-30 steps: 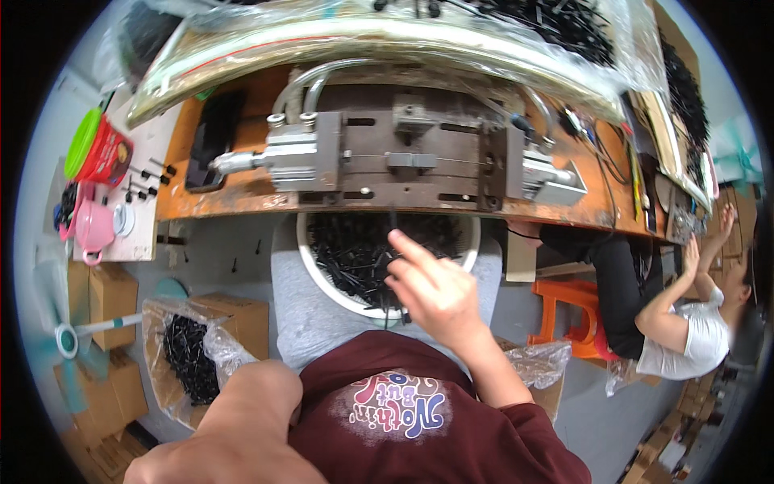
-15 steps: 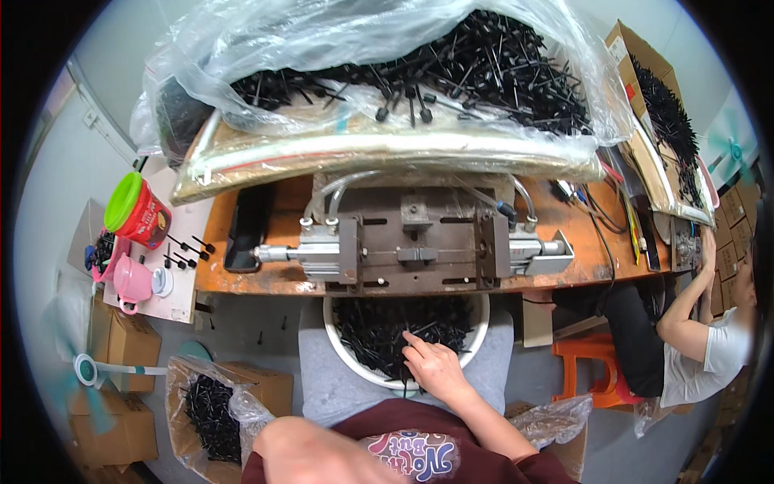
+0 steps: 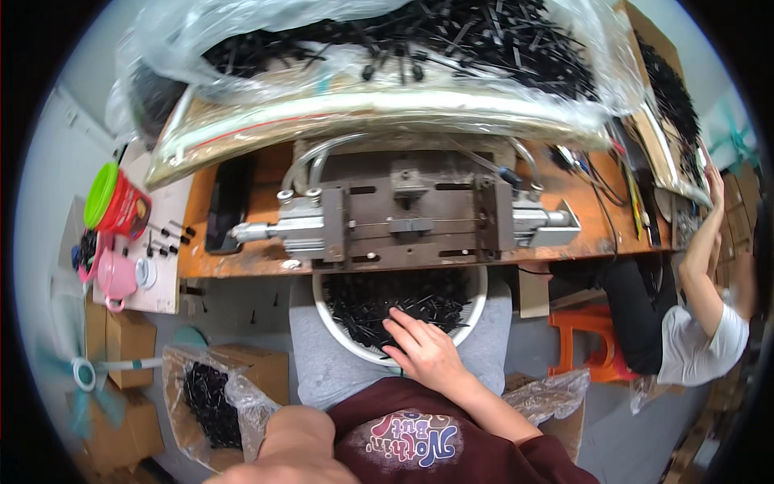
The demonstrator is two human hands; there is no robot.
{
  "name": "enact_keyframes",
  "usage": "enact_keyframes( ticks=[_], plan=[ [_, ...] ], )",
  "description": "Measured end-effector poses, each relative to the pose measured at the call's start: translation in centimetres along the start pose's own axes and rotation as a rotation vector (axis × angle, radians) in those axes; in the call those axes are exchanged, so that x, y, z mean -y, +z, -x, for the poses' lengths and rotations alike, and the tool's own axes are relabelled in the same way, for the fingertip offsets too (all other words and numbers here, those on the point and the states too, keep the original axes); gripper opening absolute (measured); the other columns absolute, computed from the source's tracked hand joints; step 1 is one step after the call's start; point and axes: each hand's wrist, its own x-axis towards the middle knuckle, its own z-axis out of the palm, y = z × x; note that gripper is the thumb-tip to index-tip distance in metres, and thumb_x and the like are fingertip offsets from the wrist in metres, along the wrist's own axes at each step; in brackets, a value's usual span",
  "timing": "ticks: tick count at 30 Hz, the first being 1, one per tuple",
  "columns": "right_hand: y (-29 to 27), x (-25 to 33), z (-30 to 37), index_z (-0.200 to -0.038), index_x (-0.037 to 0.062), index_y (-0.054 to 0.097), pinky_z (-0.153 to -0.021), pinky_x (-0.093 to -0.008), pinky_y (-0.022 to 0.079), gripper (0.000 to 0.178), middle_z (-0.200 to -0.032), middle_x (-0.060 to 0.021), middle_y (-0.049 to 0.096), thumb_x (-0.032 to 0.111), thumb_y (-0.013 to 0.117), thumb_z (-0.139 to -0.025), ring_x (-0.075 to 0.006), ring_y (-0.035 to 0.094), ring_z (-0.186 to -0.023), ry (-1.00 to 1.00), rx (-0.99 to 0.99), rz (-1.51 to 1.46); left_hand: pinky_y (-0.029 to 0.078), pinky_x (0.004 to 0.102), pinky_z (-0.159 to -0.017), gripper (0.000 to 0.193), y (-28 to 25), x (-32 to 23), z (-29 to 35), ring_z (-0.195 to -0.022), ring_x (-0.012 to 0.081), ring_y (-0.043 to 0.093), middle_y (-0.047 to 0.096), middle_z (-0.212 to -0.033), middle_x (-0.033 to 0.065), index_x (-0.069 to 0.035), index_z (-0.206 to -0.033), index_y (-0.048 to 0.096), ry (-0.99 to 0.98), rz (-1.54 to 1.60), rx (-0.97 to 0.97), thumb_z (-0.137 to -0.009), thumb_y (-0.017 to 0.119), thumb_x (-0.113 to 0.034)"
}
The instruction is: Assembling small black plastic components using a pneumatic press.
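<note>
My right hand [image 3: 422, 348] is over the near part of a white basin [image 3: 321, 310] on my lap. Its fingers are stretched out and slightly apart, touching or just above a pile of thin black parts with thick heads [image 3: 363, 310]. I see nothing held in it. My left hand [image 3: 278, 472] is low at the bottom edge, blurred and partly cut off, so its fingers cannot be made out. It is nearest to a plastic-lined carton of black parts [image 3: 211, 407]. Beyond the basin, a metal clamping fixture [image 3: 409, 242] with a cylinder on each side sits on the bench.
A plastic-lined tray [image 3: 355, 109] heaped with black parts stands above the fixture. On the left are a red tub with a green rim [image 3: 121, 206], a pink cup [image 3: 117, 274] and a fan [image 3: 85, 373]. At right a co-worker [image 3: 701, 339] sits near an orange stool [image 3: 584, 335].
The bench and fixture appear higher in the picture. My right hand's fingers have spread out more over the basin. My left hand has moved down toward the bottom edge. The co-worker's arm is raised higher.
</note>
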Motion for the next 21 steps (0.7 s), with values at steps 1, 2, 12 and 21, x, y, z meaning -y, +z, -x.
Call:
enact_keyframes(
  ticks=[1, 2, 12, 21],
  plan=[
    [-0.1, 0.1, 0.0, -0.117, -0.0005, 0.062, -0.073, -0.0336, 0.050, 0.041, -0.126, -0.0163, 0.060, 0.017, 0.073, -0.082, -0.0243, 0.063, -0.087, 0.002, 0.000, -0.001, 0.050, 0.0267, -0.085, 0.007, -0.3, -0.3, 0.0, -0.093, 0.0124, 0.061, 0.066, -0.098, -0.0031, -0.014, -0.091, 0.075, 0.017, 0.022, 0.014, -0.090, 0.068, -0.011],
    [-0.4, -0.1, 0.0, -0.117, -0.0007, 0.062, -0.073, -0.0333, 0.050, 0.041, -0.126, -0.0162, 0.060, 0.017, 0.073, -0.082, -0.0242, 0.063, -0.086, 0.001, 0.005, 0.002, 0.049, 0.0250, -0.085, 0.009, -0.7, -0.4, -0.2, -0.093, 0.0107, 0.061, 0.066, -0.099, -0.0050, -0.016, -0.091, 0.075, 0.010, 0.050, 0.040, -0.089, 0.068, -0.010],
    [-1.0, 0.4, -0.6, -0.116, -0.0022, 0.062, -0.070, -0.0331, 0.050, 0.039, -0.125, -0.0160, 0.061, 0.016, 0.073, -0.083, -0.0235, 0.063, -0.082, -0.018, -0.036, -0.059, 0.044, 0.0295, -0.068, 0.011, -1.5, -3.2, -4.2, -0.086, 0.0114, 0.053, 0.058, -0.096, -0.0019, -0.014, -0.078, 0.069, -0.343, 0.150, 0.167, -0.088, 0.069, -0.011],
    [-1.0, 1.0, -1.1, -0.115, -0.0008, 0.063, -0.070, -0.0325, 0.050, 0.038, -0.124, -0.0160, 0.062, 0.021, 0.072, -0.085, -0.0241, 0.064, -0.083, -0.022, -0.025, -0.077, 0.055, 0.0334, -0.064, 0.024, -4.5, -1.8, -1.8, -0.068, 0.0163, 0.063, 0.065, -0.092, 0.0026, -0.015, -0.117, 0.062, 0.006, -0.001, 0.621, -0.097, 0.054, -0.023]
  ],
)
